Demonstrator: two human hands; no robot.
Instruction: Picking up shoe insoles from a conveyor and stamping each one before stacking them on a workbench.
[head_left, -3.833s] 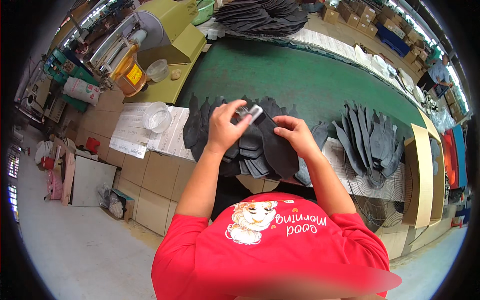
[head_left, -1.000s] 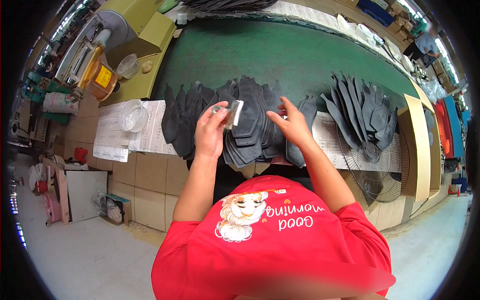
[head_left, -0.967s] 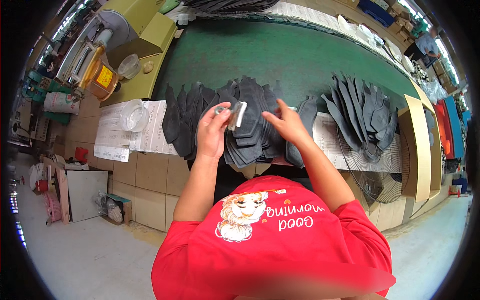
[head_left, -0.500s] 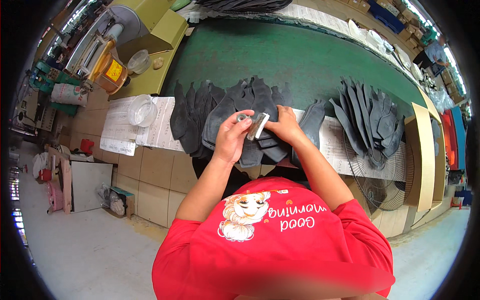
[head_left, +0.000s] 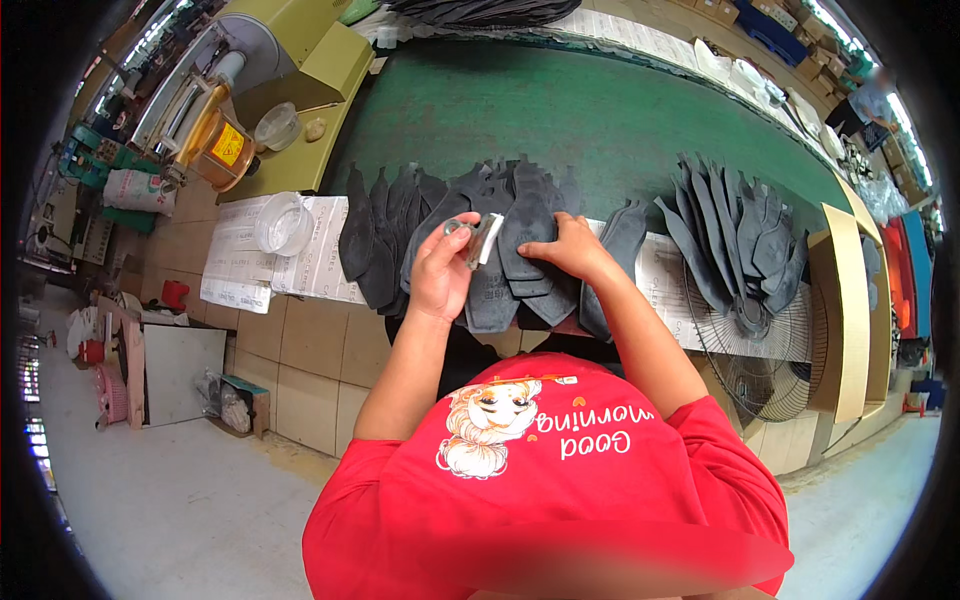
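My left hand [head_left: 441,275] grips a small brush-like tool [head_left: 483,239] with a pale head, held over a fan of dark grey shoe-upper pieces [head_left: 395,225] laid on paper at the bench's front edge. My right hand [head_left: 562,247] lies flat on the middle pieces [head_left: 527,222], fingers pressing one down beside the tool. Its fingers are together and wrap around nothing.
A clear plastic cup [head_left: 284,224] stands on printed paper left of the pieces. A second fan of dark pieces [head_left: 742,235] rests on a wire fan guard [head_left: 762,372] to the right. The green bench top [head_left: 560,115] stretches behind; a yellow-green machine [head_left: 275,60] sits far left.
The tool in my left hand has stayed over the middle pieces. My right hand has settled flat on the piece next to it, and the view has shifted slightly.
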